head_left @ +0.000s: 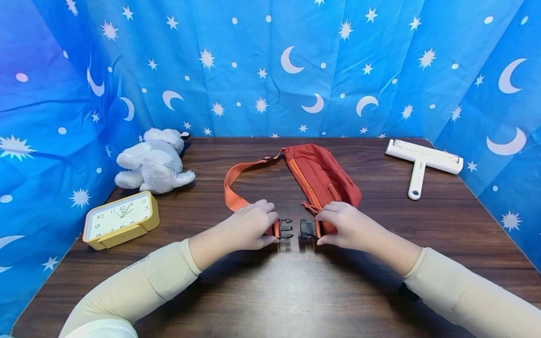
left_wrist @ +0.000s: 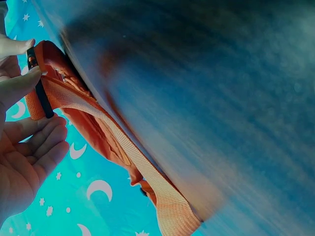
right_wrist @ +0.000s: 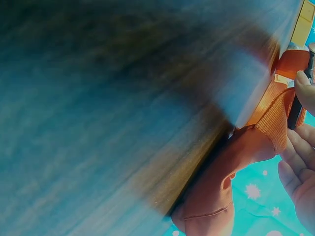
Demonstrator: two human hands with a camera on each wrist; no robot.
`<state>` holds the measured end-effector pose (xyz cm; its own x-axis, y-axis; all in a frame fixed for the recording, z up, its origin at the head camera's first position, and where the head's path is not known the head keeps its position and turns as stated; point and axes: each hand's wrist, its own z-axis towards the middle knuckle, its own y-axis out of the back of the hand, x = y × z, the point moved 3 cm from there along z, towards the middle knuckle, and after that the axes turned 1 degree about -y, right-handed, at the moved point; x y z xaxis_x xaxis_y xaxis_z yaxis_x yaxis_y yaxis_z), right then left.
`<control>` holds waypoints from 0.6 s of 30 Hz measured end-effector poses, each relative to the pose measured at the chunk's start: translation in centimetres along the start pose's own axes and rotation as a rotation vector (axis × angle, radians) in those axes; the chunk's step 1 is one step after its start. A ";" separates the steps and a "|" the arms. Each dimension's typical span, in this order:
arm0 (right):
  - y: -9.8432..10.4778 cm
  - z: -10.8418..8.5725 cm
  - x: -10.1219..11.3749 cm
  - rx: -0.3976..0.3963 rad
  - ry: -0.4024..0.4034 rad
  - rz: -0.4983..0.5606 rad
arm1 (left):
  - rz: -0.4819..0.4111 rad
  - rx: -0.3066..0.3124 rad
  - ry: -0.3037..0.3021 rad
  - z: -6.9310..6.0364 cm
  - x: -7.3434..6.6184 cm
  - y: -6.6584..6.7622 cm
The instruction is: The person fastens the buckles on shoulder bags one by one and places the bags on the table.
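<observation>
A rust-red waist bag point(head_left: 321, 173) with an orange zip lies on the table, its orange strap point(head_left: 236, 180) looping out to the left. Near the middle my left hand point(head_left: 253, 225) pinches the black pronged half of the buckle point(head_left: 286, 228). Facing it, the black socket half of the buckle point(head_left: 308, 229) is pinched by my right hand point(head_left: 348, 225). A small gap separates the two halves. In the left wrist view the strap point(left_wrist: 123, 137) runs from the left fingers down to the table. The right wrist view has webbing point(right_wrist: 275, 118) beside the right fingers.
On the left, a grey plush toy point(head_left: 154, 162) lies behind a yellow clock point(head_left: 122, 219). A white T-shaped roller tool point(head_left: 422, 159) rests at the back right. Blue cloth point(head_left: 253, 70) with moons and stars surrounds the dark wooden table point(head_left: 287, 295).
</observation>
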<state>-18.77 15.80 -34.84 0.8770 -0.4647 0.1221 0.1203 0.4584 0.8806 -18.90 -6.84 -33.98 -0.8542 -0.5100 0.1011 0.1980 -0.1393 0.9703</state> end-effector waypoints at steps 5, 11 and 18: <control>-0.1 0.1 0.1 -0.008 0.004 -0.005 | -0.008 0.001 0.000 -0.1 0.0 0.0; -0.3 0.2 0.2 -0.005 0.007 -0.011 | -0.010 0.005 -0.001 -0.1 0.0 0.0; -0.3 0.3 0.3 0.010 0.002 -0.010 | 0.000 -0.010 -0.016 0.0 -0.1 0.2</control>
<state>-18.65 15.27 -34.93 0.8768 -0.4677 0.1120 0.1247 0.4460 0.8863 -18.72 -6.83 -33.84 -0.8619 -0.4961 0.1048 0.2028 -0.1479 0.9680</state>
